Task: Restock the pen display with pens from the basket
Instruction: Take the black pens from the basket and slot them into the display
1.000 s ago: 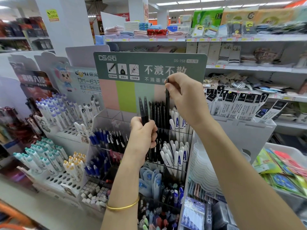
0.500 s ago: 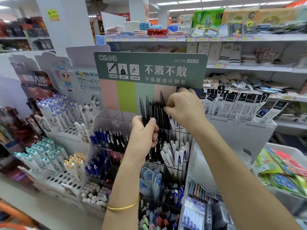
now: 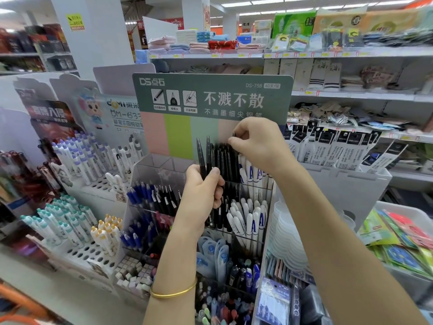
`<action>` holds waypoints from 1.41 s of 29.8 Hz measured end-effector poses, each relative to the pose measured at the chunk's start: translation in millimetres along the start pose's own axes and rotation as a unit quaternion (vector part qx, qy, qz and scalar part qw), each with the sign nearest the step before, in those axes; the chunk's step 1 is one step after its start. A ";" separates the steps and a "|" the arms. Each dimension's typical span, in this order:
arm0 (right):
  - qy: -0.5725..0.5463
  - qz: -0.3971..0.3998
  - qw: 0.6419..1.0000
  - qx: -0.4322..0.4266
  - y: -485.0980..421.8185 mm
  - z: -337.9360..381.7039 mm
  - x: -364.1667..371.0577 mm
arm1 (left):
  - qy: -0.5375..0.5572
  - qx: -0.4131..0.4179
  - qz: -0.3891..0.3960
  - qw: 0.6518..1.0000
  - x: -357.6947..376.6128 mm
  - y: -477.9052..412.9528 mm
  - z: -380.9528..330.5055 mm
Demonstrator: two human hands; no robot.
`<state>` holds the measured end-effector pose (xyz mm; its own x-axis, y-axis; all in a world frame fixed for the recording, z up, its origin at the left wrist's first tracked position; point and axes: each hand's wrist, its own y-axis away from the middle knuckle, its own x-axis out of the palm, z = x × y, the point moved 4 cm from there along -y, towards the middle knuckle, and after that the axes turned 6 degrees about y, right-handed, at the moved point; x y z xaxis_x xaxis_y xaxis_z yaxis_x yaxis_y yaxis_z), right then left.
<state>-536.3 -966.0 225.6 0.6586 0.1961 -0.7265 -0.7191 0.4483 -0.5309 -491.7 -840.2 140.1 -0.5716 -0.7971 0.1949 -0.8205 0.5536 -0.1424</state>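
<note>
- A white rack (image 3: 80, 255) full of round holes stands at 9 o'clock in the picture. White pens with purple caps (image 3: 77, 158) stand at its back. White pens with teal caps (image 3: 58, 221) stand at its front.
- Little pens with yellow caps (image 3: 105, 233) stand just at 3 o'clock from the teal ones.
- The clear pen display (image 3: 152, 167) is in the middle of the picture. It has boxes like steps. Blue pens (image 3: 138, 191) fill a box on its 9 o'clock side.
- A green sign (image 3: 210, 95) rises behind the display at 12 o'clock.
- The left hand (image 3: 202, 191) is a tight fist around a bunch of black pens (image 3: 202, 156). Two pen tops stick up out of the fist toward 12 o'clock. The hand is in front of the display.
- A gold bangle (image 3: 173, 293) goes around the left wrist, at 6 o'clock from that hand.
- A row of black pens (image 3: 222, 160) stands in the display's back box, between the two hands.
- The right hand (image 3: 255, 144) has bent fingers. Its thumb and fingertips pinch the top of a single black pen (image 3: 233, 134). The pen stands up straight, with its lower part down among the row of black pens.
- White pens with a blue letter A (image 3: 249, 174) stand in the box at 6 o'clock from the right hand.
- A white bin (image 3: 398, 207) of bright packets sits at 4 o'clock in the picture.
</note>
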 end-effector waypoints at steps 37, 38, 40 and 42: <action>0.011 -0.023 1.000 -0.018 2.3 4.4 -2.2 | 0.002 0.005 -0.025 1.000 -1.1 -1.2 -4.9; 0.016 -0.002 1.000 -0.014 2.6 2.8 1.3 | 0.003 0.006 -0.026 1.000 -1.2 -1.4 -4.8; 0.026 0.021 0.999 -0.010 3.4 -0.1 5.3 | 0.006 0.008 -0.029 1.000 -1.5 -1.9 -4.4; 0.045 0.037 0.998 -0.013 2.4 -2.6 7.2 | 0.009 0.012 -0.035 0.999 -2.2 -2.9 -4.5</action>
<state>-533.8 -965.8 218.0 0.5815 0.1492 -0.7997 -0.7718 0.4119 -0.4844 -488.0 -839.0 144.5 -0.5133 -0.8290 0.2218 -0.8580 0.4910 -0.1506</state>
